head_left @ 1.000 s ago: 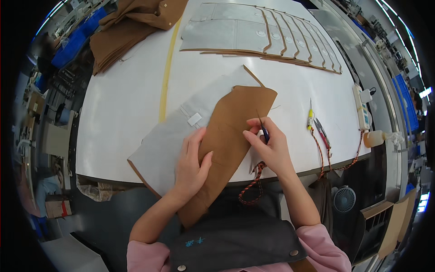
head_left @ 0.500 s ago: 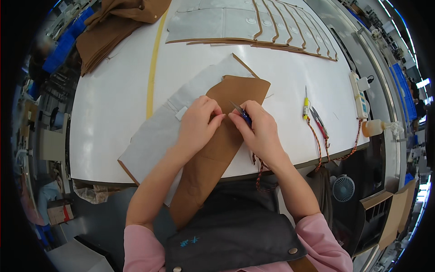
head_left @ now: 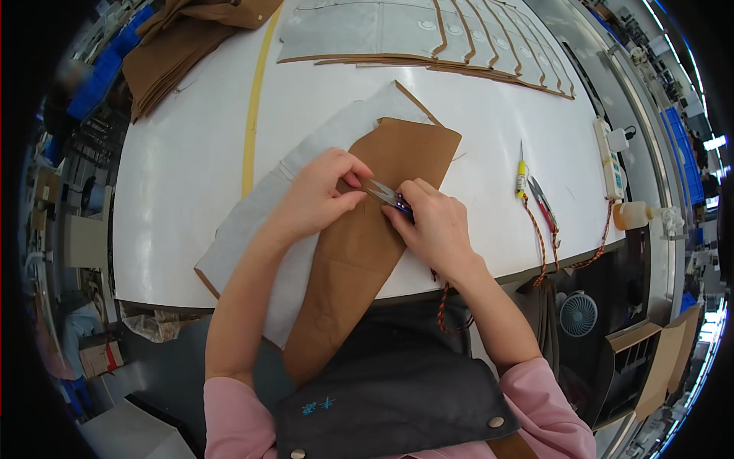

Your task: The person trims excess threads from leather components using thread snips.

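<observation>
Cloth: a brown panel (head_left: pixel 359 256) lies slantwise across the white table (head_left: pixel 164 222), over a grey sheet (head_left: pixel 248 218) trimmed in brown, its lower end running past the table's near edge toward the dark apron (head_left: pixel 397 409); whether the two pieces are joined cannot be told.
Left hand: thumb and forefinger reach toward each other above the brown panel, the other fingers curled; the left hand (head_left: pixel 323 191) may be pinching a thread, but any such strand is too fine to make out.
Right hand: fingers wrap the dark handle of small snips (head_left: pixel 394 201), the right hand (head_left: pixel 436 222) aiming their parted blades at the left fingertips; a braided cord (head_left: pixel 443 306) hangs below the wrist.
Weight and feel: the panel looks light, matt and fairly soft, with enough body to lie nearly flat; it probably creases rather than breaks, and seems unlikely to slip from dry fingers.
Best hold: a flat palm on the broad middle would likely steady it, or a pinch at the straight right-hand edge, clear of the blades; the overhanging end could drag on the rest.
Blades: fine and pointed, they are apt to nick the cloth if tilted downward.
Right of the work: a yellow-handled pick (head_left: pixel 521 182) and red-handled snips (head_left: pixel 543 206) lie side by side on the table.
</observation>
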Available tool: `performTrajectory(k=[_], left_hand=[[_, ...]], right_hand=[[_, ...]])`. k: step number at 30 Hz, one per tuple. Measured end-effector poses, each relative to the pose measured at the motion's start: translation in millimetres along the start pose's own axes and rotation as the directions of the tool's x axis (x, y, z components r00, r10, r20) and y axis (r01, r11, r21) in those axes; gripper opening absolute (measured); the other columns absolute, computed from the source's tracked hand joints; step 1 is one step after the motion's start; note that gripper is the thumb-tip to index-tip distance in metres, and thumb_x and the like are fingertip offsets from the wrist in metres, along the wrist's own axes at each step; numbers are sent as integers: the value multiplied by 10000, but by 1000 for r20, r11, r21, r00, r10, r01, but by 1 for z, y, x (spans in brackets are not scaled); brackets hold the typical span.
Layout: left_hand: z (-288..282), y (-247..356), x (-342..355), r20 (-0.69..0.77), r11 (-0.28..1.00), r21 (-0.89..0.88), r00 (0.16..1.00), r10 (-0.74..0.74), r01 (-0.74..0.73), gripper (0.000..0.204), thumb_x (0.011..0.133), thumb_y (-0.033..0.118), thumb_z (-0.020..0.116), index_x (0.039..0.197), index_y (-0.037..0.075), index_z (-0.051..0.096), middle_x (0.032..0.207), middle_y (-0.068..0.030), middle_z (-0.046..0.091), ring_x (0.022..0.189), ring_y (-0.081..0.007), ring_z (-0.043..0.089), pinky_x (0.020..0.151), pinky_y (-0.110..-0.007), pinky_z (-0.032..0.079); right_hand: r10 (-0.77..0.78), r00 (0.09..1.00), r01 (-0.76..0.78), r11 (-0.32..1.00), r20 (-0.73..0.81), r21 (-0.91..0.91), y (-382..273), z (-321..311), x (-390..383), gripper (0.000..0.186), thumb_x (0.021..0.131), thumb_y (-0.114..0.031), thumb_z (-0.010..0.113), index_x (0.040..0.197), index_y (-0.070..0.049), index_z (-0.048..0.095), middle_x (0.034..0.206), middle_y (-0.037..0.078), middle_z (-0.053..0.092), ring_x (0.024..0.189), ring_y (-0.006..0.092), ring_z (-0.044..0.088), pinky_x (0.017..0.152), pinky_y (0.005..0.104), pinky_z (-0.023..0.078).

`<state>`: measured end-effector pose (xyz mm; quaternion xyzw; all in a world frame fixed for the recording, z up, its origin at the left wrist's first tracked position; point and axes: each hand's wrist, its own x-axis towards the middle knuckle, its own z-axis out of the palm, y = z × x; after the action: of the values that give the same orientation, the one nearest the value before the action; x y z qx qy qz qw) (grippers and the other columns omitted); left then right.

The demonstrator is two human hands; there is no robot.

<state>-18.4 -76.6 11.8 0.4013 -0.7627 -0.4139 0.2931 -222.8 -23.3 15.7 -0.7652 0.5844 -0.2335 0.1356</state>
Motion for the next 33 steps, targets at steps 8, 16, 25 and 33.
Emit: performTrajectory(k=[8, 16, 25, 33], left_hand=[[13, -3, 0, -79, 985, 169, 996, 47, -33, 117, 868, 58, 658, 917, 14, 560, 1005, -88, 571, 842, -170, 603, 681, -304, 507], [5, -2, 5, -52, 983, -134, 990, -130, 122, 84, 943, 74, 600, 919, 6, 558, 1078, -81, 593, 856, -103, 590, 653, -237, 564], [2, 0, 4, -22, 982, -134, 991, -134, 130, 116, 944, 100, 604, 906, 6, 545, 1100, -92, 582, 860, -113, 590, 660, -242, 544], [3, -4, 3, -14, 986, -138, 995, -99, 97, 124, 951, 110, 597, 902, 11, 541, 1109, -89, 574, 850, -108, 583, 663, -236, 529]], right_hand=[[145, 987, -103, 903, -71, 416, -3, -12, 10, 259, 893, -264, 699, 930, -35, 584, 812, 98, 646, 654, 242, 611, 615, 341, 482], [188, 982, -177, 865, 24, 469, -6, -10, -8, 288, 942, -303, 649, 1023, -41, 562, 818, 103, 655, 695, 235, 647, 640, 327, 498], [2, 998, 3, 997, -67, 82, -7, -3, -1, 238, 861, -252, 717, 840, -58, 580, 729, 66, 673, 558, 257, 628, 497, 349, 457], [-8, 996, 11, 999, -91, 34, -11, 3, 5, 242, 852, -245, 726, 807, -66, 569, 685, 65, 658, 537, 253, 621, 479, 347, 449]])
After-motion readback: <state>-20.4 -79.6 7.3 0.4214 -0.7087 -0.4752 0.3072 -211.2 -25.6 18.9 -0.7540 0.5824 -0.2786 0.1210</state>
